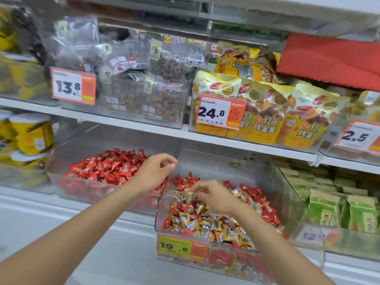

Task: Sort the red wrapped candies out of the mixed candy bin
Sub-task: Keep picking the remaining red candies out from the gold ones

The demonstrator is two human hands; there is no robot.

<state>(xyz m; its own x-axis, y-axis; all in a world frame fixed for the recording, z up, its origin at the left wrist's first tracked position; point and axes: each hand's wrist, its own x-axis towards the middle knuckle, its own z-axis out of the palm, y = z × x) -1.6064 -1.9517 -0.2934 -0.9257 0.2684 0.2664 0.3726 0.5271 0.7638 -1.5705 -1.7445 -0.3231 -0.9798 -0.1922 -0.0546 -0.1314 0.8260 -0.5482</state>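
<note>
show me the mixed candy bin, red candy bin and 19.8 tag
mixed candy bin (218,168), head view, back wall
red candy bin (86,188), head view, front wall
19.8 tag (174,246), head view, printed price

Yellow snack bags (265,124) above; green packets (322,210) right.

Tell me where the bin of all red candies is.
In the head view the red candy bin sits low at left, between the yellow cans and the mixed candy bin, with the left hand over its right end.
</note>
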